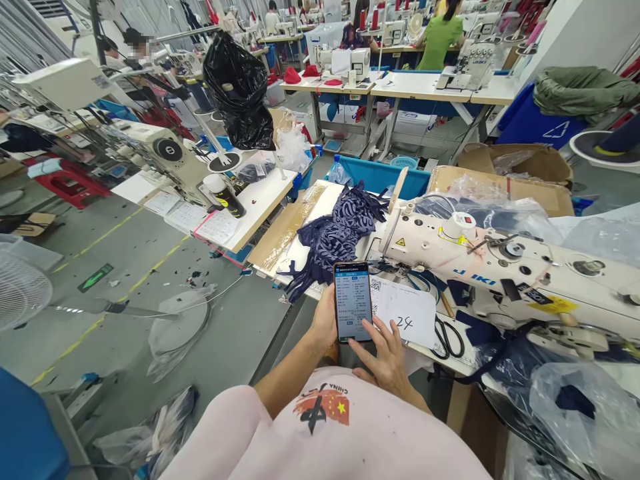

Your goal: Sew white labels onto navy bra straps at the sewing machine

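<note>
A smartphone (353, 303) with a lit screen of text rows is held upright in my left hand (326, 317), whose fingers wrap its left edge and back. My right hand (386, 353) has its fingers spread, with fingertips at the lower part of the screen. Behind the phone, to its right, lies a white paper sheet (407, 313) with a printed code and a handwritten 24. Black-handled scissors (449, 338) rest beside the sheet. Beyond the phone is a heap of dark blue patterned fabric pieces (337, 233) with straps.
A white sewing machine (480, 260) fills the right of the table. Plastic bags (570, 413) lie at the lower right, and a blue bin (390, 175) stands behind. On the left are another machine (160, 157) and a fan (23, 293). People sit at machines farther back.
</note>
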`<state>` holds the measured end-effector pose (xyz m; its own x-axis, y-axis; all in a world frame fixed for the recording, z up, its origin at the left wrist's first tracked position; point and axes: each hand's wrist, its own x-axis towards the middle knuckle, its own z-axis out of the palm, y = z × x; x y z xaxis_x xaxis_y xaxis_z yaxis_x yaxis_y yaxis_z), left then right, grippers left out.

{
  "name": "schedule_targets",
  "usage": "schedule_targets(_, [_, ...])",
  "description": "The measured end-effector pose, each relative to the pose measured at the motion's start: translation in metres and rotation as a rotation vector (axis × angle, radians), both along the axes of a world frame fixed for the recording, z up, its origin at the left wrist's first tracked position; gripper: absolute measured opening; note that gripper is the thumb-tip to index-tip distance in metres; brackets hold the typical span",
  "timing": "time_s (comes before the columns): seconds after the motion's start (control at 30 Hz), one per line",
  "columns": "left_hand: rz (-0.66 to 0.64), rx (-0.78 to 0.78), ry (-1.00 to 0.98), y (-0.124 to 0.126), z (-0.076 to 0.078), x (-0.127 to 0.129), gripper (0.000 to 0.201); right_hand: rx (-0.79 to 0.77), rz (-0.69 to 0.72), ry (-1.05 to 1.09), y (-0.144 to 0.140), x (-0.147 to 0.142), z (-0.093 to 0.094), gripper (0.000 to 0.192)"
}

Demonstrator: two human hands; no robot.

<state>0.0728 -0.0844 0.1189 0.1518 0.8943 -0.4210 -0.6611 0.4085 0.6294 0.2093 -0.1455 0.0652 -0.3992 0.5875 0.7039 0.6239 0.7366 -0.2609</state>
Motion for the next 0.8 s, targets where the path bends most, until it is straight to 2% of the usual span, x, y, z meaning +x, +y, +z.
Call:
schedule_targets(0.17, [0.005, -0.059, -0.01, -0.0012, -0.0013, -0.0011, 0.033, 0.009, 0.001, 0.015, -0.0004, -0.0011, -0.0007, 0.034])
schedule_targets(0.47, [0.039, -0.046, 0.041, -0.002, 0.0016, 0.0, 0.034, -0.013, 0.01, -0.023, -0.0019, 0.0013, -0.0051, 0.035])
schedule_targets(0.8, [-0.005, -0.034, 0.027, -0.0027, 0.0037, -0.0007, 0.036, -0.015, 0.017, -0.023, -0.0018, 0.0004, -0.0039, 0.035])
